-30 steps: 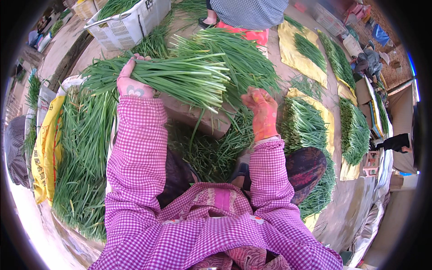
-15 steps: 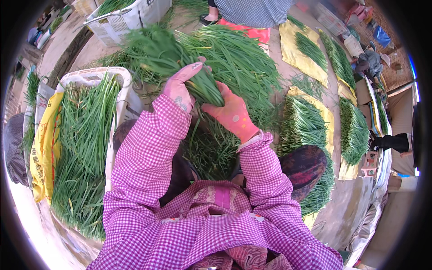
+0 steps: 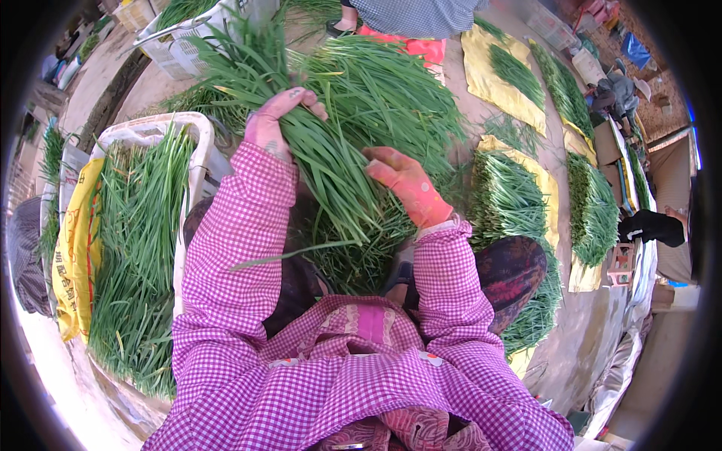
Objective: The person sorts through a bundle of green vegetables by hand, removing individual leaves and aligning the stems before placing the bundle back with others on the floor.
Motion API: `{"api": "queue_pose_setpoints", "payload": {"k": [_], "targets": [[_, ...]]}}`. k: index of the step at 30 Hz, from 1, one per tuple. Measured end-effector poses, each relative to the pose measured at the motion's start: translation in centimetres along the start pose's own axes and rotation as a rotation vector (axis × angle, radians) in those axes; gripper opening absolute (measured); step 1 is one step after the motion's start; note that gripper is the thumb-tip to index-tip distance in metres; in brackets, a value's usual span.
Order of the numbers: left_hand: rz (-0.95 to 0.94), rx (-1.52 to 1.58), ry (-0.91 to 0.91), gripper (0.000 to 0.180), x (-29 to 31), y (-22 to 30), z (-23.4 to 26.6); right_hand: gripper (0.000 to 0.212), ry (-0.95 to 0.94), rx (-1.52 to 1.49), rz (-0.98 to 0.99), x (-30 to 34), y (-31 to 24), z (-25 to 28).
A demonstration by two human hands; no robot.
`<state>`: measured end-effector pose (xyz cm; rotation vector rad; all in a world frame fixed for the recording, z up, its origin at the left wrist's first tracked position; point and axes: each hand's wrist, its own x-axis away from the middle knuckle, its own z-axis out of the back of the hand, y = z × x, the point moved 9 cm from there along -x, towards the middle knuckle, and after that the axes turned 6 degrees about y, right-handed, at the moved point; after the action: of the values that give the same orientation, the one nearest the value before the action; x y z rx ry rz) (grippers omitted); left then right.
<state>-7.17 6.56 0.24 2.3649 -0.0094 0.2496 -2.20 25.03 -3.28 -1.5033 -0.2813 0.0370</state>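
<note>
A: Where is the bunch of green leaves (image 3: 325, 154) being held?

B: It's hanging slantwise in mid-air, its leafy ends fanning toward the upper left, its other end pointing down to the right. One long leaf is trailing leftward.

A: What is surrounding it?

B: A broad loose pile (image 3: 391, 98) is spreading just beyond it on the concrete floor (image 3: 579, 327). On the left, a white crate (image 3: 201, 139) is standing full of leaves, with a yellow sack (image 3: 75, 255) draping over its side. On the right, a thick stack (image 3: 511, 203) is resting on a yellow sheet. Farther out, a person in checked cloth (image 3: 414, 16) is staying low ahead, and another white crate (image 3: 169, 56) is standing at the upper left.

A: How is the grasping looking?

B: The left hand (image 3: 286, 120) is reaching forward, its fingers wrapping around the bunch and clamping it. The right hand (image 3: 406, 184) is coming in lower, fingers bending; I'm not able to tell whether they're closing on any leaves.

A: And the bunch, relative to both?

B: It's passing through the left hand and running down beside the right hand's fingertips.
</note>
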Motion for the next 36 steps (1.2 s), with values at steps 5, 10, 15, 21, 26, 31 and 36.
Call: {"api": "queue_pose_setpoints", "payload": {"k": [5, 10, 15, 21, 26, 31, 36], "targets": [[-0.103, 0.332, 0.189, 0.018, -3.4, 3.2, 4.8, 0.039, 0.221, 0.107, 0.346, 2.7, -6.2, 3.4], [-0.137, 0.271, 0.350, 0.013, -2.4, 3.8, 5.6, 0.036, 0.154, 0.961, 0.897, 5.8, -10.0, -5.6], [-0.299, 0.362, 0.445, 0.009, -1.6, 7.2, 7.4, 0.019, 0.277, 1.285, 0.597, 2.1, -2.9, -0.1], [-0.363, 0.432, 0.349, 0.009, -1.4, 9.1, 7.7, 0.050, 0.177, 0.549, 0.171, 1.4, 1.2, 4.6], [-0.322, 0.450, 0.271, 0.010, -2.0, 8.2, 7.6, 0.050, 0.064, -0.135, 0.067, 1.4, -0.8, -3.3], [-0.408, 0.475, 0.340, 0.010, -1.7, 9.6, 8.8, 0.035, 0.310, 0.636, 0.097, -0.4, 5.3, 2.6], [-0.388, 0.539, 0.386, 0.012, -1.2, 9.8, 8.8, 0.051, 0.000, 1.087, -0.004, 1.4, 5.1, 4.2]]}}
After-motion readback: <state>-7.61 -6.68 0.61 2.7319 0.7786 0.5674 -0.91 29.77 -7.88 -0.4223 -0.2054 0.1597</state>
